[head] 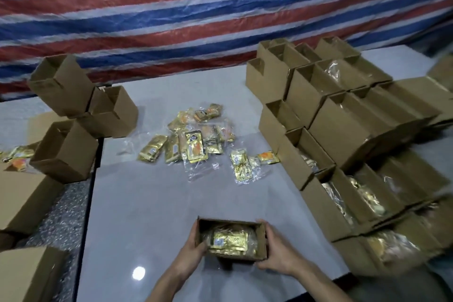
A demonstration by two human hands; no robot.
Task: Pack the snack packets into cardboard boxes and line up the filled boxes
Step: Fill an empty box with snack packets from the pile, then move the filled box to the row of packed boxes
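Open box [228, 224] of gold packets [229, 240] at 6 o'clock, with the left hand [196, 244] and right hand [278, 252] each clasping 1 end wall. Likely hazards: tilting the unsealed box would spill packets, and a careless set-down could knock the crowded filled boxes [343, 154] at 3 o'clock. Glossy grey counter [159, 203]; loose packets [193, 140] at centre; empty boxes [66, 144] at 9 o'clock; striped tarpaulin [196, 7] behind.

A red, white and blue striped tarp [220, 14] hangs behind the glossy grey table [152, 198].
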